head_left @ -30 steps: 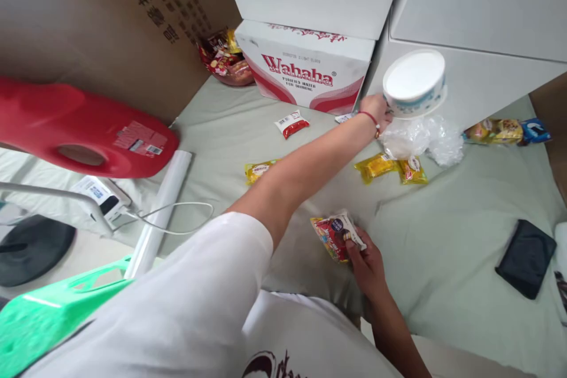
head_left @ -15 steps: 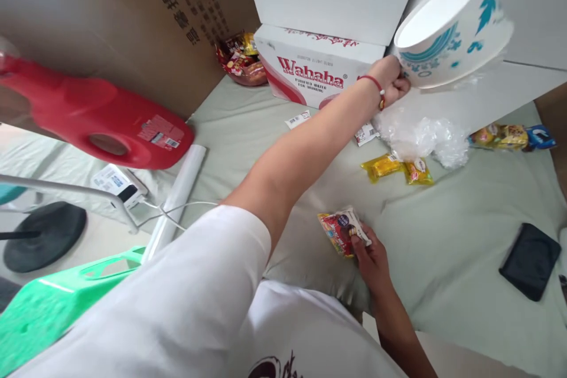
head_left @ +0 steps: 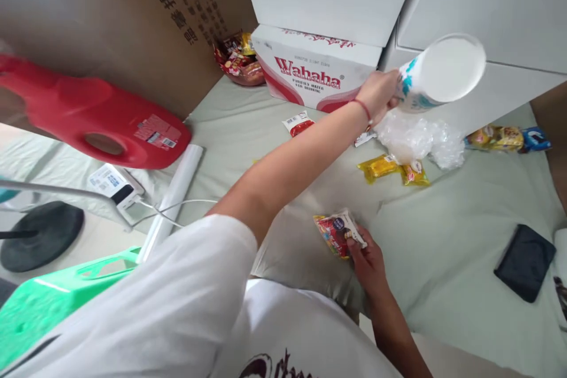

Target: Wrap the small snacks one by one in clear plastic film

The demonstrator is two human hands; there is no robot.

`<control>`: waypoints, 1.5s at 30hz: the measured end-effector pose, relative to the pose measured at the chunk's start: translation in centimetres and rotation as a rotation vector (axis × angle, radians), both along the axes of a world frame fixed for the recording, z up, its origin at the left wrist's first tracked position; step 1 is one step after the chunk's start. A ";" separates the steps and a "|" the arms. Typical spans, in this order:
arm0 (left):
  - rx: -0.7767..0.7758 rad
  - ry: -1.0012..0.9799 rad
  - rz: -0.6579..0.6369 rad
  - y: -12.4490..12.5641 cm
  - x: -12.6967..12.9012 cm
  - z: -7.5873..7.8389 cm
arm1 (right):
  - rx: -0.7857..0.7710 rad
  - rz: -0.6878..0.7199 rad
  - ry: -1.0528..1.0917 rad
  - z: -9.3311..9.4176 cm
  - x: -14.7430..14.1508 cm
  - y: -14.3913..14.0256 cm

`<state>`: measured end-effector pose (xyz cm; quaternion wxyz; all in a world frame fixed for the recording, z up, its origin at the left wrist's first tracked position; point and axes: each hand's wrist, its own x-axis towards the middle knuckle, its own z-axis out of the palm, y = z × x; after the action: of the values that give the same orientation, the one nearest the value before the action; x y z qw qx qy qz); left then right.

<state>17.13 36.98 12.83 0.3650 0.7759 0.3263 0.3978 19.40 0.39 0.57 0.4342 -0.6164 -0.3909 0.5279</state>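
Note:
My left hand (head_left: 380, 94) reaches far across the green sheet, its fingers closed on a white paper tub (head_left: 419, 90) with a blue-green print. The tub is tilted, and a round white end of it faces me. Just below it lies crumpled clear plastic wrap (head_left: 414, 136). Nearer to me, my right hand (head_left: 370, 260) pinches small snack packets (head_left: 336, 235), red, white and yellow, between thumb and fingers. Two yellow snack packets (head_left: 378, 168) lie on the sheet between the hands. A red and white packet (head_left: 297, 123) is partly covered by my left forearm.
A Wahaha water carton (head_left: 305, 74) stands at the back, beside a bowl of snacks (head_left: 239, 65). A red jug (head_left: 101, 118), a white roll (head_left: 175, 198) and a green plastic stool (head_left: 57, 301) are on the left. More snack packets (head_left: 507, 139) and a black pouch (head_left: 525, 263) lie right.
The paper tub has been turned in my left hand and lowered: its open top showed before, now a round white end faces me. My right hand keeps the packets in nearly the same place.

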 end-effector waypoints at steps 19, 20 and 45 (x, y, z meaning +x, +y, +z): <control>0.223 0.250 0.010 -26.4 -20.7 -5.9 | -0.070 0.198 0.031 2.2 2.7 -3.9; 0.240 0.241 0.057 -26.3 -20.0 -5.6 | -0.084 0.213 0.043 2.5 1.9 -3.5; 0.655 0.555 -0.069 -33.8 -20.5 -13.7 | 0.541 0.743 -1.184 12.9 -6.9 25.7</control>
<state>-3.32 3.17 -0.85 0.0108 0.9388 0.2425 0.2443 12.46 26.09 13.51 0.0805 -0.4967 -0.8578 0.1052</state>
